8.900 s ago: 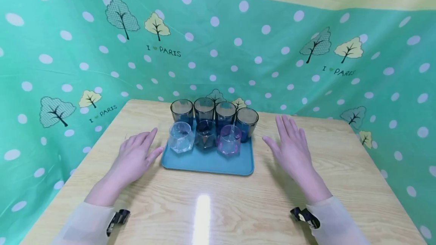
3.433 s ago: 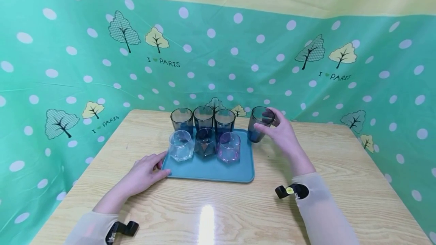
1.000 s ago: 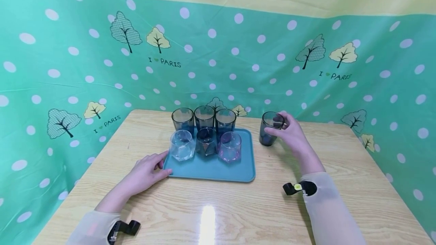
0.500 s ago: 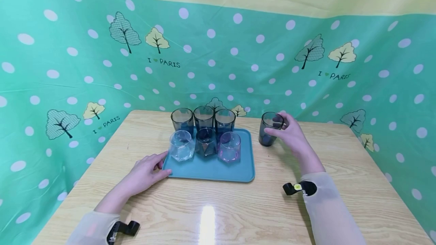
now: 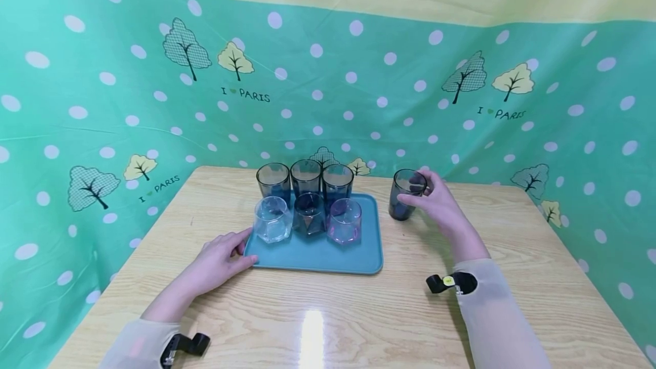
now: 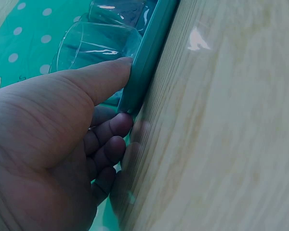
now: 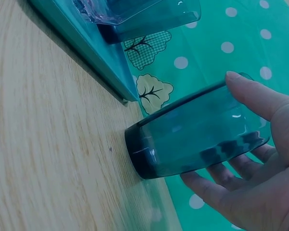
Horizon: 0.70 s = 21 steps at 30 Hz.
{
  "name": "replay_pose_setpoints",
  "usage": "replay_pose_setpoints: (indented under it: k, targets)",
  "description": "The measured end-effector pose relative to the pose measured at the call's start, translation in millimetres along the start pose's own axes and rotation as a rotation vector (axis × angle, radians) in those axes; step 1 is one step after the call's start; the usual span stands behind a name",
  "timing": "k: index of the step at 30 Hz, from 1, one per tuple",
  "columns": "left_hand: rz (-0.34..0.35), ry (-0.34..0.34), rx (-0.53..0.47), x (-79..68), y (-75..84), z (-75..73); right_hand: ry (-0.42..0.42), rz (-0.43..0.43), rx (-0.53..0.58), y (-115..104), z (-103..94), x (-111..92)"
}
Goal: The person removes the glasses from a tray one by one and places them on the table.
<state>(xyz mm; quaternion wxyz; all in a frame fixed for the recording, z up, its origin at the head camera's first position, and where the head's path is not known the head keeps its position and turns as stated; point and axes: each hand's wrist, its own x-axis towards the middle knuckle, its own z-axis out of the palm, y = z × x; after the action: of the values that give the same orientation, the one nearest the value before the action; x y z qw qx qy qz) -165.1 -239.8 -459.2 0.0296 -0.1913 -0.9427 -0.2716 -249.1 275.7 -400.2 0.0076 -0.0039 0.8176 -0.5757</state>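
Note:
To the right of the blue tray, a tall dark tumbler stands upright on the wooden table. My right hand holds it near the rim, thumb on one side and fingers round the other; the right wrist view shows the tumbler's thick base at the tabletop. My left hand pinches the tray's front left corner, with the thumb over the rim and the other fingers curled by its outer edge. On the tray, a clear short glass, a dark one and a pinkish one form the front row.
Three more tall dark tumblers stand behind the short glasses, at the tray's back edge. A green dotted curtain hangs close behind the table. Each forearm wears a black wrist camera.
Both hands were spread beside the tray at first. The left then took the tray's corner, while the right took the back right tumbler off it, rightward onto the table. The last second shows hardly any movement.

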Motion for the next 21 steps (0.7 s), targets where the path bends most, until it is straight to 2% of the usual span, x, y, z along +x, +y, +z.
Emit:
replay_pose_setpoints:
  k: [21]
  targets:
    - [-0.001,0.002,0.003,-0.2,-0.8,0.7,-0.017,0.009,0.017,4.2,-0.5,2.3]
